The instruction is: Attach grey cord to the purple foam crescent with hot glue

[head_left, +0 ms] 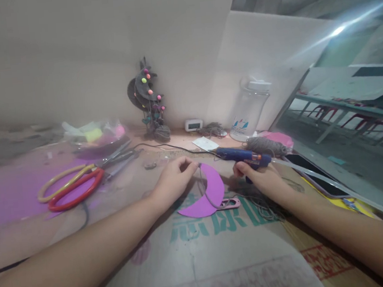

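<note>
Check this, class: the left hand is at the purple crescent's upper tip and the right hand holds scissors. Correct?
No: the head view shows the right hand holding a blue glue gun, not the scissors. The left hand is as stated.

Dim, greyish, hazy light. Strong lamp (338, 30) far right, flaring into long diagonal streak. Soft shadows under left forearm (96, 243) and right forearm (319, 208). Faint highlights on clear bottle (250, 106). Purple crescent (216, 186) fairly crisp; plastic bag (102, 136) and purple sheet (7, 197) on left smeared. Wide-angle stretching toward edges, forearms elongated.
</note>
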